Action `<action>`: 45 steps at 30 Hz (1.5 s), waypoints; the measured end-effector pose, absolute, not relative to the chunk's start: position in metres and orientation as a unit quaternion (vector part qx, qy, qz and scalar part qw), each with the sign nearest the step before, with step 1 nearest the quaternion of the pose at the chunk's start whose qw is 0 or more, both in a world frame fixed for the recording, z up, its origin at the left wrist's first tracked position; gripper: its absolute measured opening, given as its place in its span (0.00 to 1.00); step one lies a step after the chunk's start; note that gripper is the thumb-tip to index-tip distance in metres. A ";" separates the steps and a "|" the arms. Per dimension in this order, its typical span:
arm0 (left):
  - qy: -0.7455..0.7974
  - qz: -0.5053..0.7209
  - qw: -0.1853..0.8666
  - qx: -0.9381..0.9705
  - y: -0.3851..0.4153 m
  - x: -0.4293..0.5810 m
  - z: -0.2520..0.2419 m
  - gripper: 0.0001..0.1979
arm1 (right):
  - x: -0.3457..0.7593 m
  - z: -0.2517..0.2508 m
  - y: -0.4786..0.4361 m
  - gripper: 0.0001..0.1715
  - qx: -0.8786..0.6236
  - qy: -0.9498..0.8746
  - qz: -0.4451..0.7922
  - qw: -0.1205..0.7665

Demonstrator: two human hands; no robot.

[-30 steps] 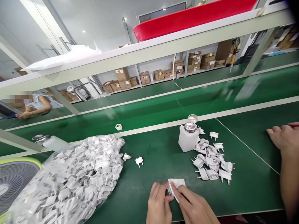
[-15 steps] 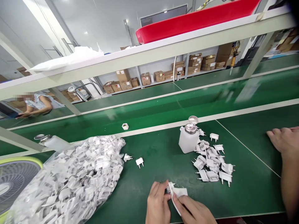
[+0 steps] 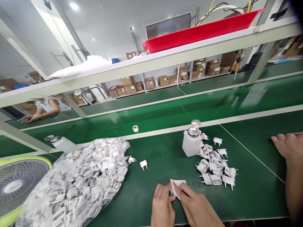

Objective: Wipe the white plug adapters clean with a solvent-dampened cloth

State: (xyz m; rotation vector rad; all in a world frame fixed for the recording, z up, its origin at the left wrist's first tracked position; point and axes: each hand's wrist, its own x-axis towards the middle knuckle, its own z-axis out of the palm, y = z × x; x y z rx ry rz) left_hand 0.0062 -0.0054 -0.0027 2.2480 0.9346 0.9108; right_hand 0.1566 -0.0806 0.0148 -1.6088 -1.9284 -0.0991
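My left hand (image 3: 163, 203) pinches a small white plug piece (image 3: 172, 191) low in the middle of the view, its body mostly covered by fingers. Against that piece my right hand (image 3: 193, 201) presses a folded white cloth (image 3: 180, 182) between thumb and fingers. To the right lies a loose pile of white two-pin plug pieces (image 3: 215, 165), beside a white pump bottle (image 3: 191, 142) with its metal lid up. Two more pieces, one of them a plug piece (image 3: 143, 164), lie to the left, near a big clear bag (image 3: 94, 176) full of white plug parts.
A green-rimmed fan (image 3: 14, 186) stands at the left, with a second, tilted bottle (image 3: 63, 144) behind the bag. Another person's hand (image 3: 288, 145) rests at the right edge. Above runs a shelf rail (image 3: 161, 66) carrying a red tray (image 3: 203, 34).
The cloth has shifted around the plug piece, with less of it hanging below my right fingers. My hands stay close together. The whole view has shifted slightly.
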 end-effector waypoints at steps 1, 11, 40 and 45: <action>0.348 0.339 0.266 0.833 -0.005 0.006 -0.003 0.24 | 0.155 0.011 -0.084 0.30 -0.604 -0.733 -0.068 0.307; 0.341 0.344 0.276 0.830 -0.002 0.002 -0.002 0.23 | 0.137 -0.014 -0.100 0.28 -0.607 -0.708 -0.172 0.318; 0.368 0.344 0.303 0.809 -0.010 0.007 0.005 0.24 | 0.147 -0.003 -0.099 0.31 -0.563 -0.749 -0.192 0.290; 0.397 0.353 0.361 0.767 -0.012 0.008 0.018 0.24 | 0.146 -0.006 -0.105 0.32 -0.577 -0.738 -0.164 0.310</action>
